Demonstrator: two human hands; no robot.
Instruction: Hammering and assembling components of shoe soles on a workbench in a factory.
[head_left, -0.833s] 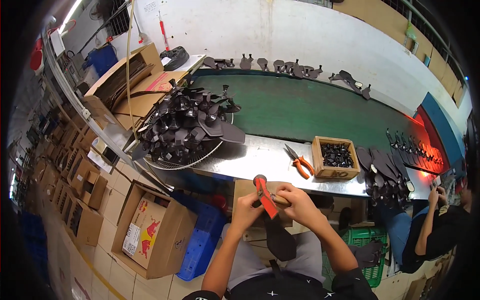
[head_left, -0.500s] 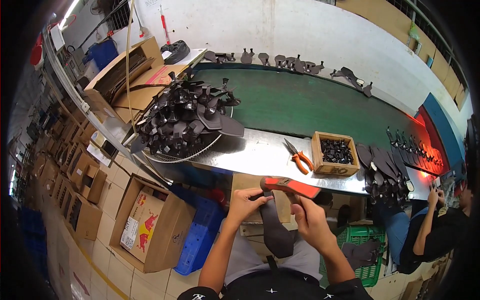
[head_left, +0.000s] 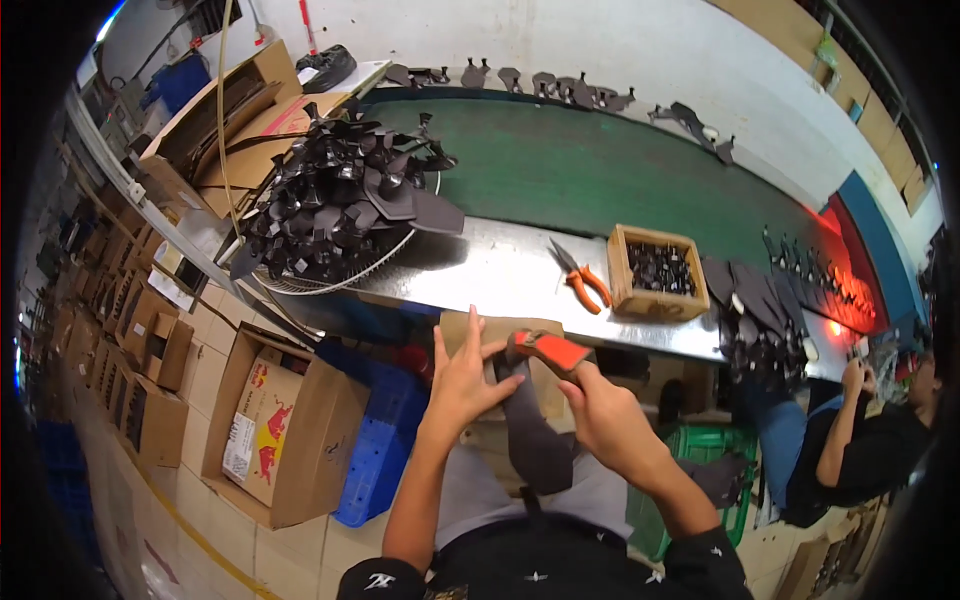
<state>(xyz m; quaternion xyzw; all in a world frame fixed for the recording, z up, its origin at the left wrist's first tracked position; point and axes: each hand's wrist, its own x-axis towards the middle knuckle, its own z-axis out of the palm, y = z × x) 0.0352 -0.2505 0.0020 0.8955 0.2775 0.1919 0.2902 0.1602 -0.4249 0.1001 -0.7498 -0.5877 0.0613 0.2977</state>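
A hammer with a red and dark head is gripped in my right hand. Its dark end is over the heel end of a dark grey shoe sole, whose wide end points toward my lap. My left hand has its fingers spread beside that heel end. The left thumb reaches to the sole's edge; whether it touches, I cannot tell. Under the hammer, the heel end is partly hidden. Behind it stands a tan block or board.
Pliers and a wooden box of small black parts lie on the metal ledge. A basket heaped with heeled soles stands left, before a green belt. Cartons and a blue crate flank me; a co-worker sits right.
My left hand has let go of the sole's heel end and spread its fingers. The hammer has shifted slightly in my right hand's grip position. The whole view has moved a little.
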